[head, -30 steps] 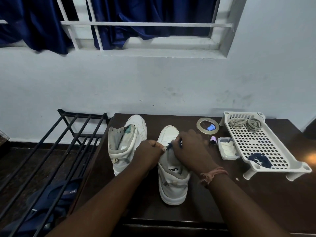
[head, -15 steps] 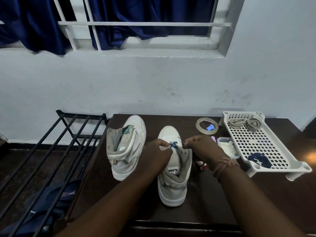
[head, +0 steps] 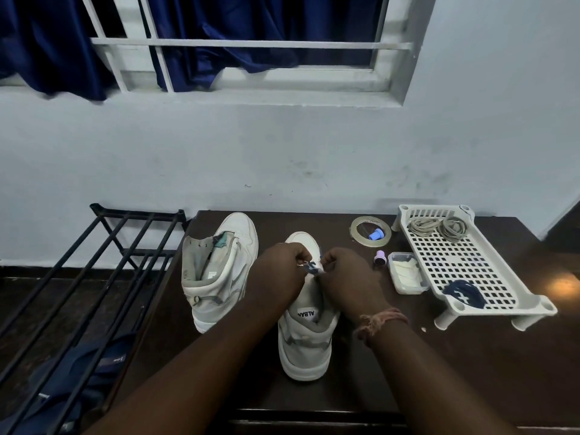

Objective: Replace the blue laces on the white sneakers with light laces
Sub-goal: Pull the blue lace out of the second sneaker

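Dark wooden table [head: 470, 356], taken as the landmark for all that follows.

Near sneaker [head: 306, 337]: white, standing at the middle of the table, heel toward the table's front edge, toe toward the wall. Tongue label faces up.

Blue lace [head: 311, 267]: a short stretch showing above the near sneaker's tongue, between the two hands.

Left hand [head: 277, 277]: over the near sneaker, fingers curled, pinching the blue lace from its left side.

Right hand [head: 348, 279]: over the same sneaker, fingers curled, pinching the blue lace from its right side. A braided thread band [head: 381, 320] is on this wrist.

Far sneaker [head: 219, 271]: white, at the table's left part, just beside the near sneaker, collar open; no lace shows in it from here.

White plastic tray [head: 530, 304]: perforated, on short legs, at the table's right part. In its far end lie light laces [head: 439, 227], bundled. In its near end lies a dark blue bundle [head: 464, 291], possibly a lace.

Tape roll [head: 361, 220]: flat on the table toward the back, between the near sneaker and the tray; a small blue piece [head: 376, 234] sits inside its ring.

Small clear box [head: 405, 273]: just beside the tray's left side. A small purple object [head: 380, 257] stands to its left.

Black metal rack [head: 94, 262]: on the floor off the table's left edge.
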`<state>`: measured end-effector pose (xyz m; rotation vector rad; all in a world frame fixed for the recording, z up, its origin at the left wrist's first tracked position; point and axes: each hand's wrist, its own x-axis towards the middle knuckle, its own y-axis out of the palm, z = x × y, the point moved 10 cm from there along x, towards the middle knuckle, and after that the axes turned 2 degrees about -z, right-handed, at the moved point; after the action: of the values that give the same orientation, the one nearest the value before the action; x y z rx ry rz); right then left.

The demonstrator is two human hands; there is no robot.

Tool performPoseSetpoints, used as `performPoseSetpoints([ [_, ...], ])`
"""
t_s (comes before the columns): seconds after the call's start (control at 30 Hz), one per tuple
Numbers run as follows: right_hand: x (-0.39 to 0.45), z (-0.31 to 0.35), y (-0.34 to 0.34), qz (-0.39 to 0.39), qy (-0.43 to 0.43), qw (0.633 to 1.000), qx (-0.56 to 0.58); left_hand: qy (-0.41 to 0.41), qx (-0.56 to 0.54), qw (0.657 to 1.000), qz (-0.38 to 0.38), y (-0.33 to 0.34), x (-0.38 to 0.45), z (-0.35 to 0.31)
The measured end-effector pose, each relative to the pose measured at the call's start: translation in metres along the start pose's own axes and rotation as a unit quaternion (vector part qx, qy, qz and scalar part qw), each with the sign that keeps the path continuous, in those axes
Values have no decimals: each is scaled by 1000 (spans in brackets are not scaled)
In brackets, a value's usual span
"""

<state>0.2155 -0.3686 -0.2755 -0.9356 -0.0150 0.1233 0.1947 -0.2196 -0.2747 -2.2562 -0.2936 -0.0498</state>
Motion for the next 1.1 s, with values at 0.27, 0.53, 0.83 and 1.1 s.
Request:
performPoseSetpoints([
  [0.27,-3,-20,-19,-15,75,996,-34,120,176,977,-25,-6,-8,-9],
  [0.53,1,-19,-3,-15,54,998,-21,208,186,959,-44,3,-15,-25],
  [0.83,1,-16,2,-6,53,998,-16,-78,-99,975,-183,-32,-8,35],
  [1.1,0,-12,2,1,49,999,-13,142,127,978,-81,-12,-2,-22],
])
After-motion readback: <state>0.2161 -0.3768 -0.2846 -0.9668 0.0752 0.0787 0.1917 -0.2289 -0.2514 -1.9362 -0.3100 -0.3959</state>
